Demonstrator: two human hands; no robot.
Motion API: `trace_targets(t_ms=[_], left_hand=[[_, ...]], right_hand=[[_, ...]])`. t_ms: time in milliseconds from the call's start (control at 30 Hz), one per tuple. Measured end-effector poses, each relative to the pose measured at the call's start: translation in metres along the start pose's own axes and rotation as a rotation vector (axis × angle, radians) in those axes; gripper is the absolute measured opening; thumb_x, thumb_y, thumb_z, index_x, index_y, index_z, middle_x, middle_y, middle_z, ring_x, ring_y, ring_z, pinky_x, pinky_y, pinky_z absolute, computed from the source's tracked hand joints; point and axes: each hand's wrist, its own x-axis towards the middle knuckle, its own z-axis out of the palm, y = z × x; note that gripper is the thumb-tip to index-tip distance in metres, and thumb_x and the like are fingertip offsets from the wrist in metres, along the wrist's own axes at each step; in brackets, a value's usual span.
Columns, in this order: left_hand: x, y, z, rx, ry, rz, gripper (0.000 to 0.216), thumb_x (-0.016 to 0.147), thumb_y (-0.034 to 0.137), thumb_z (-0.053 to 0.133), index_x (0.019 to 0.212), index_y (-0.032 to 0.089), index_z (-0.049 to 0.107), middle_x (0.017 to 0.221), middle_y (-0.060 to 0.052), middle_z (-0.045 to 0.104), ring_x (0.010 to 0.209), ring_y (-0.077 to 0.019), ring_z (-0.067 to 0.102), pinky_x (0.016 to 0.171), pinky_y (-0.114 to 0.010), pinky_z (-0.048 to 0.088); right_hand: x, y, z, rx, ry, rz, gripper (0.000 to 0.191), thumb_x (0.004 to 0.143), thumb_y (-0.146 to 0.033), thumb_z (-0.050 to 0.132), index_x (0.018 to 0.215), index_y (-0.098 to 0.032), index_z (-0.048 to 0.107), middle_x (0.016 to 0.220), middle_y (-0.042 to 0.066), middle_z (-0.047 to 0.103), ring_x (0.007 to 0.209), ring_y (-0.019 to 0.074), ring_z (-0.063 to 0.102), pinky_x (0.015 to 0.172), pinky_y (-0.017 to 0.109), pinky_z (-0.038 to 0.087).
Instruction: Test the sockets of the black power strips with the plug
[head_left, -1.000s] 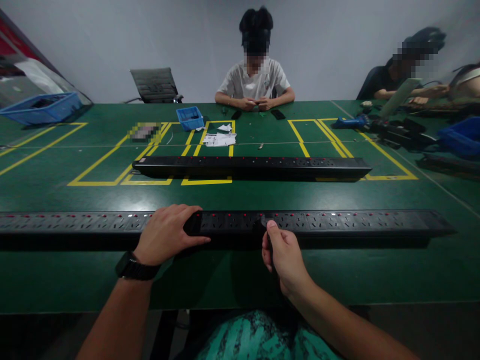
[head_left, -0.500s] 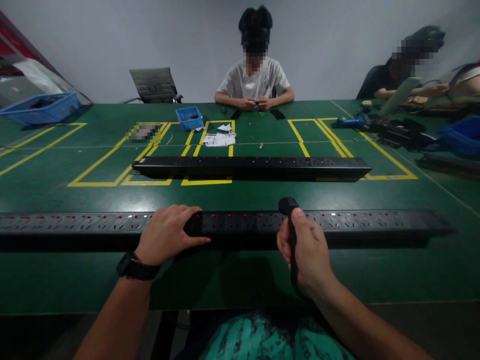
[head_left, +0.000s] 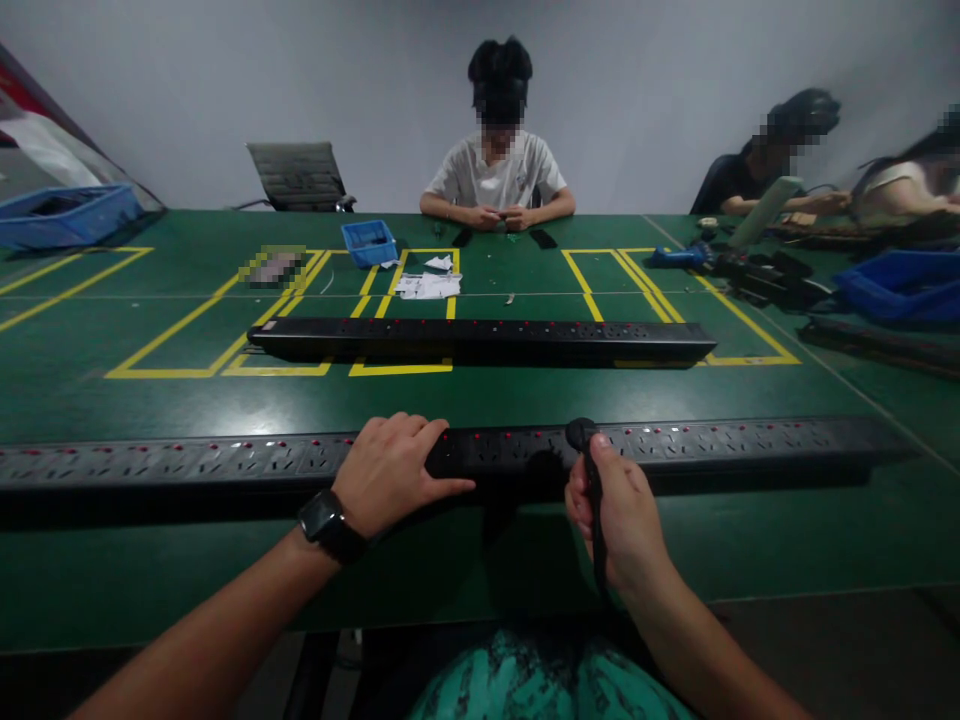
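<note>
A long black power strip [head_left: 247,460] with rows of sockets and small red switches lies along the near side of the green table. Across its width sits my left hand [head_left: 394,475], thumb on the near side and fingers over the top, gripping it. My right hand [head_left: 619,500] is closed around a black plug [head_left: 580,433] whose cable [head_left: 598,540] hangs down past the palm. The plug's head is over the strip's sockets, right of my left hand; its pins are hidden, so I cannot tell whether it touches.
Behind lies a second black power strip [head_left: 480,343]. Further off are white papers [head_left: 431,286], a small blue bin [head_left: 369,243] and larger blue bins [head_left: 64,218] at the sides. A co-worker [head_left: 496,180] sits opposite; others sit at the far right.
My left hand has slid right along the near power strip. My right hand has brought the plug slightly lower, over the sockets. The camera view has shifted a little.
</note>
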Motion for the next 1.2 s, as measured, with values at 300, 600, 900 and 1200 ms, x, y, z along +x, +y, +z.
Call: trace_targets(t_ms=[300,600,900,1200], left_hand=[[0.023,0.026,0.000,-0.033,0.011,0.004,0.077,0.082,0.087,0.051,0.122,0.023,0.068,0.100,-0.011,0.073,0.095,-0.0320,0.065,0.081,-0.045,0.044],[-0.013,-0.037,-0.007,-0.118,-0.013,-0.008,0.074,0.083,0.072,0.066,0.140,0.026,0.059,0.124,-0.011,0.072,0.111,-0.0328,0.066,0.097,-0.047,0.047],[-0.035,-0.080,-0.002,-0.122,-0.014,-0.114,0.068,0.077,0.072,0.072,0.124,0.024,0.066,0.115,-0.011,0.074,0.102,-0.0319,0.068,0.092,-0.047,0.049],[-0.034,-0.079,0.001,-0.115,-0.013,-0.115,0.070,0.076,0.073,0.072,0.126,0.024,0.066,0.119,-0.011,0.074,0.106,-0.0317,0.067,0.095,-0.046,0.048]], right_hand=[[0.011,0.002,-0.010,-0.114,0.038,0.061,0.055,0.093,-0.065,0.060,0.065,-0.019,0.055,0.041,-0.005,0.043,0.032,0.0069,0.036,0.032,0.017,0.025],[0.017,0.004,-0.010,-0.114,0.040,0.112,0.052,0.094,-0.061,0.061,0.064,-0.019,0.055,0.040,-0.006,0.042,0.031,0.0071,0.036,0.031,0.017,0.024],[0.017,0.006,-0.013,-0.180,0.033,0.063,0.055,0.093,-0.064,0.061,0.062,-0.019,0.056,0.039,-0.005,0.043,0.031,0.0072,0.036,0.030,0.017,0.025],[0.015,0.013,-0.014,-0.193,0.025,-0.004,0.058,0.093,-0.067,0.061,0.062,-0.018,0.056,0.041,-0.004,0.043,0.033,0.0072,0.037,0.031,0.017,0.026]])
